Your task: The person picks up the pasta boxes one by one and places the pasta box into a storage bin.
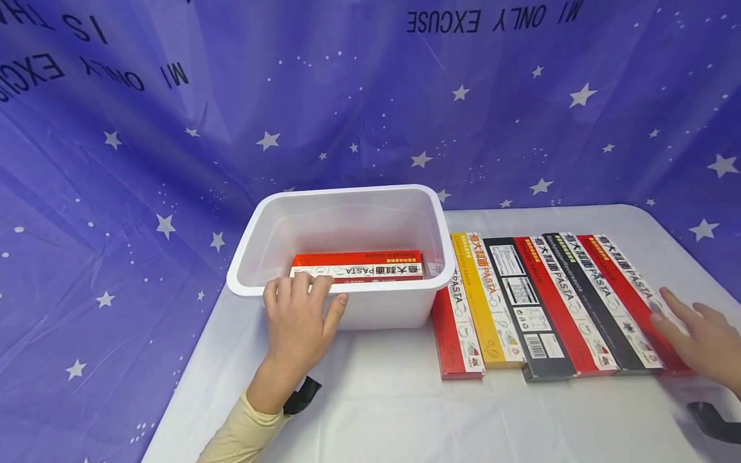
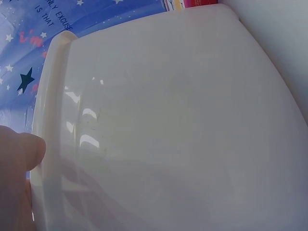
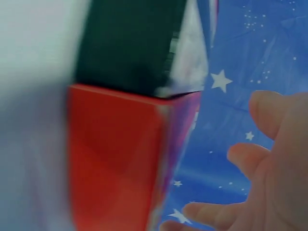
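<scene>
My left hand holds the front rim of a white plastic bin, fingers over the edge and thumb near the outer side. In the left wrist view, the thumb lies at the rim. Inside the bin lies a red tomato sauce pasta box; the front wall hides its lower part. Over the near end of the rightmost red pasta box hovers my right hand, fingers spread and holding nothing. The right wrist view shows these fingers apart from a red box end.
Right of the bin, several pasta boxes lie side by side: a red one, a yellow one, a black one, another red one and a black pepper one. A purple star-patterned cloth hangs behind the white table.
</scene>
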Available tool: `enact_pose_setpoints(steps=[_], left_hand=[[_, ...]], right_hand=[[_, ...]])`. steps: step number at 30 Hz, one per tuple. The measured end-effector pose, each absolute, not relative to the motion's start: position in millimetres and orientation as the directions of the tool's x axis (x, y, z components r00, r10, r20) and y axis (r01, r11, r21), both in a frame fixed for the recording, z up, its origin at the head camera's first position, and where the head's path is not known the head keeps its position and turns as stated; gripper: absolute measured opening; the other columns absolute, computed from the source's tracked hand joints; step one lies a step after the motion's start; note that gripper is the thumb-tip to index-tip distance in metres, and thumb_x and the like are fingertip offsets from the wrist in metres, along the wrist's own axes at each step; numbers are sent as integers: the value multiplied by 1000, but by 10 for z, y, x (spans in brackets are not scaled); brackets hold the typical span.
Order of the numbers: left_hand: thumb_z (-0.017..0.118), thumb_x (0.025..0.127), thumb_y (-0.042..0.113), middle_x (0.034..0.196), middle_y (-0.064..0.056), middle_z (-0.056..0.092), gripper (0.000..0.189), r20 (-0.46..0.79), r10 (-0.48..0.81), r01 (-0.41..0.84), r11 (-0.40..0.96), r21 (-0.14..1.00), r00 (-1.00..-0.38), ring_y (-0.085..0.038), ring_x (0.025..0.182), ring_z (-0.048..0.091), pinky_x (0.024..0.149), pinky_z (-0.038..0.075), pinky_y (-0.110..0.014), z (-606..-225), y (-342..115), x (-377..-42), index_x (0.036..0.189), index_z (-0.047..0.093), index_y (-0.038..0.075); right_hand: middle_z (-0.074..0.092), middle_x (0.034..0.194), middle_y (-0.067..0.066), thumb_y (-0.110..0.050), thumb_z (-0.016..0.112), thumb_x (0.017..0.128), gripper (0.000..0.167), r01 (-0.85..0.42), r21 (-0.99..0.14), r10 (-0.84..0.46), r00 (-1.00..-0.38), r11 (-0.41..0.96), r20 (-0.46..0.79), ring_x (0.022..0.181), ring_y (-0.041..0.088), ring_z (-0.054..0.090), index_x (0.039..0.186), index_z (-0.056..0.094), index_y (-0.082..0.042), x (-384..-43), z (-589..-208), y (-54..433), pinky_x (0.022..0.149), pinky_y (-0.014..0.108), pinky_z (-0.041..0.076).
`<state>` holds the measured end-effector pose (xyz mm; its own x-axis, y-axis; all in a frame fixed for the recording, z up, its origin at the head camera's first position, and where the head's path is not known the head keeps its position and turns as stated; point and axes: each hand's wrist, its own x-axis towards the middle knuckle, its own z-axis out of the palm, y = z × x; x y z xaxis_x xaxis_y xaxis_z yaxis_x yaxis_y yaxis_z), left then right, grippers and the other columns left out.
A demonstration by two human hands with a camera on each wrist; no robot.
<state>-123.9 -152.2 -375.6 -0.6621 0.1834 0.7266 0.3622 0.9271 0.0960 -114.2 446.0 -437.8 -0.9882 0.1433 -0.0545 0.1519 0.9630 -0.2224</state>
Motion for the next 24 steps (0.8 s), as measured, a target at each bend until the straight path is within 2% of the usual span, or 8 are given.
enact_pose_setpoints(steps=[7, 15, 21, 24], left_hand=[[55, 95, 42, 88, -16, 54, 35, 721, 186, 360, 928, 95, -667, -37, 82, 48, 88, 34, -55, -3751, -1519, -1237, 99, 63, 9], [57, 95, 41, 86, -16, 54, 34, 730, 188, 364, 927, 89, -657, -37, 82, 48, 88, 34, -55, -3755, -1513, -1247, 98, 63, 8], [57, 95, 40, 87, -16, 55, 34, 727, 187, 369, 925, 97, -660, -37, 82, 48, 88, 34, -55, -3763, -1517, -1248, 100, 63, 8], [56, 95, 41, 87, -16, 55, 34, 721, 185, 362, 927, 97, -668, -37, 83, 49, 89, 33, -56, -3763, -1524, -1247, 100, 63, 8]], right_hand=[[16, 136, 57, -49, 33, 107, 78, 153, -264, 139, -988, 952, -69, 128, 75, 18, 157, 0, 2, -1075, -4528, 4487, 92, 87, 26], [17, 135, 57, -46, 38, 106, 79, 124, -288, 118, -992, 949, -39, 124, 75, 23, 158, -2, -2, -1041, -4694, 4487, 90, 86, 29], [14, 137, 53, -59, 35, 104, 86, 209, -217, 181, -973, 954, -142, 117, 74, 28, 157, -2, -2, -1011, -4689, 4433, 88, 85, 34], [15, 137, 53, -61, 34, 103, 88, 207, -185, 178, -971, 961, -162, 112, 75, 30, 157, -3, -4, -1023, -4667, 4431, 88, 84, 36]])
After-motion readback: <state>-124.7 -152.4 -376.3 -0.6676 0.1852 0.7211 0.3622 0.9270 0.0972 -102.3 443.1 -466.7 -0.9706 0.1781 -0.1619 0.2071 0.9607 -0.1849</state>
